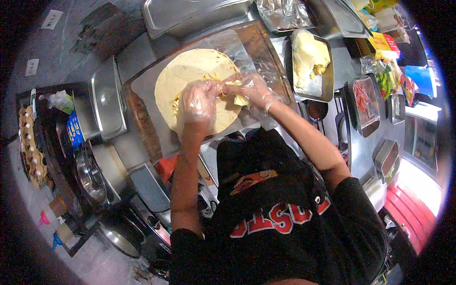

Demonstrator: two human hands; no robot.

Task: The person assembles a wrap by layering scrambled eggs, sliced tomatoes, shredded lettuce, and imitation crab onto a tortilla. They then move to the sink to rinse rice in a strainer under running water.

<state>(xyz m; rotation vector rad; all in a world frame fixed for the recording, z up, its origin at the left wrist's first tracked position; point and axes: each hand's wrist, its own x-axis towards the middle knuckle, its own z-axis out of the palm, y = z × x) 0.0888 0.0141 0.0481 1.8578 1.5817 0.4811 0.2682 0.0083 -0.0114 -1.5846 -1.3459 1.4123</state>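
A large round flatbread [178,71] lies on a clear sheet over a brown board. Both my hands wear clear plastic gloves above it. My right hand [254,92] is closed around a soft, pale yellow piece that looks like cheese [241,99]. My left hand [199,102] has curled fingers that meet the right fingertips; what they pinch is hidden. A few yellow shreds [213,76] lie on the flatbread beyond my fingers, and more filling [175,105] shows beside my left hand.
Right of the board [142,126] stands a metal tray [327,90] with a pale yellow mass, partly in plastic. Farther right is a container of reddish strips [365,102]. Metal pans [107,99] line the left, with an egg carton [31,147] beyond. A foil-covered pan [285,14] stands behind.
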